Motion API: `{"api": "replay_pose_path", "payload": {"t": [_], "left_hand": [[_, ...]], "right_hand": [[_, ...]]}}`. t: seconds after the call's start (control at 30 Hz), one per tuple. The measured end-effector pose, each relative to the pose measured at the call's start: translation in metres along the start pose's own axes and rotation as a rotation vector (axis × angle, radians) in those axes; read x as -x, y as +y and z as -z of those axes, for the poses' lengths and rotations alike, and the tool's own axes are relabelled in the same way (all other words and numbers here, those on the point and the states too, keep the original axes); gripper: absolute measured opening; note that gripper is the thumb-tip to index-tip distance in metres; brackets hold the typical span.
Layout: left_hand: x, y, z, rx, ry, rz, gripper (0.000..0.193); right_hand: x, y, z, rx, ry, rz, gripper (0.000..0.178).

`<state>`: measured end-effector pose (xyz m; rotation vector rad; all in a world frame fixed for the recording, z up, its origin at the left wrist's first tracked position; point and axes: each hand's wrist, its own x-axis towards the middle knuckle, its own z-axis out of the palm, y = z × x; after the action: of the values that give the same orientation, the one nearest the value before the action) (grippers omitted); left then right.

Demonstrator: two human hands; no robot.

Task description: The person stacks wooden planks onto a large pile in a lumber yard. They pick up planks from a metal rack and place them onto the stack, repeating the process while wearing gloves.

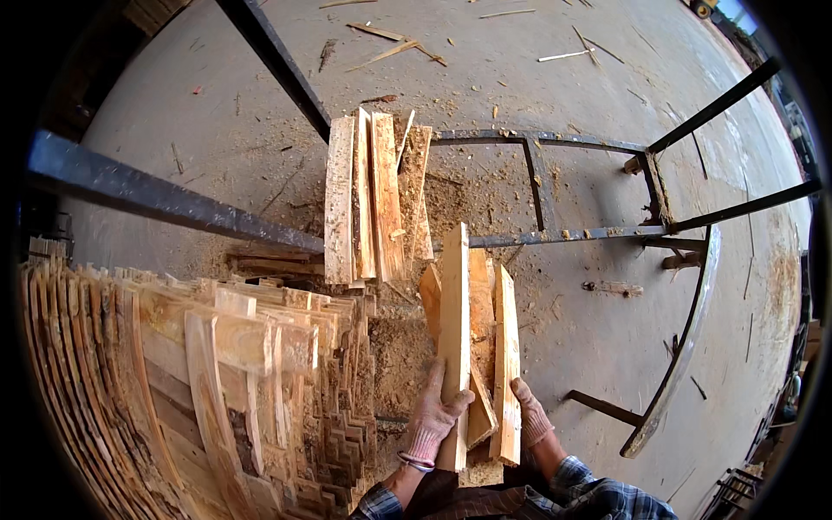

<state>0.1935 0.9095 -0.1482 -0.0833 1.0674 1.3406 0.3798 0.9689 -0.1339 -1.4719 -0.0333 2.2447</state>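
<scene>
Both of my hands wear pale, work-stained gloves. My left hand (433, 420) is closed round the left side of a long, light wooden board (452, 329), with its thumb across the near part. From the other side, my right hand (529, 413) presses against a second wooden board (506, 373). Between these two, several rougher wood pieces (482, 299) lie at slightly different angles, so my hands clasp a loose bundle in front of my body. My fingertips are partly hidden by the wood. Beyond the bundle, a few wooden slabs (388, 199) rest across a dark metal frame (572, 236).
A tall pile of stacked wooden boards (208, 373) fills the lower left. Sawdust and chips (403, 368) cover the floor under the frame. Metal bars (173, 191) rise at left and right. A curved metal piece (693, 347) stands at the right, and thin sticks (399, 48) lie farther off.
</scene>
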Motion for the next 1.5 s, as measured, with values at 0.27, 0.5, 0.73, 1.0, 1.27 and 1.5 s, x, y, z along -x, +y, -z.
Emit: {"api": "replay_pose_path", "payload": {"t": [0.27, 0.5, 0.73, 1.0, 1.27, 1.5], "left_hand": [[0.187, 0.024, 0.016, -0.852, 0.152, -0.738, 0.099], [0.296, 0.069, 0.029, -0.069, -0.082, -0.72, 0.091], [0.288, 0.092, 0.002, -0.496, -0.058, -0.683, 0.08], [0.284, 0.105, -0.034, -0.709, -0.271, -0.757, 0.117], [0.373, 0.104, -0.01, -0.713, -0.042, -1.034, 0.112], [0.417, 0.115, 0.045, -0.453, 0.383, -1.349, 0.106]], "right_hand": [[0.142, 0.074, -0.047, 0.31, -0.362, 0.299, 0.072], [0.209, 0.069, -0.091, 0.885, -0.579, 0.659, 0.067], [0.224, 0.087, -0.082, 0.627, -0.512, 0.608, 0.072], [0.258, 0.084, -0.069, 0.365, -0.404, 0.743, 0.056], [0.276, 0.092, -0.105, 0.604, -0.763, 0.798, 0.083], [0.229, 0.099, -0.234, 0.91, -1.289, 0.508, 0.067]]}}
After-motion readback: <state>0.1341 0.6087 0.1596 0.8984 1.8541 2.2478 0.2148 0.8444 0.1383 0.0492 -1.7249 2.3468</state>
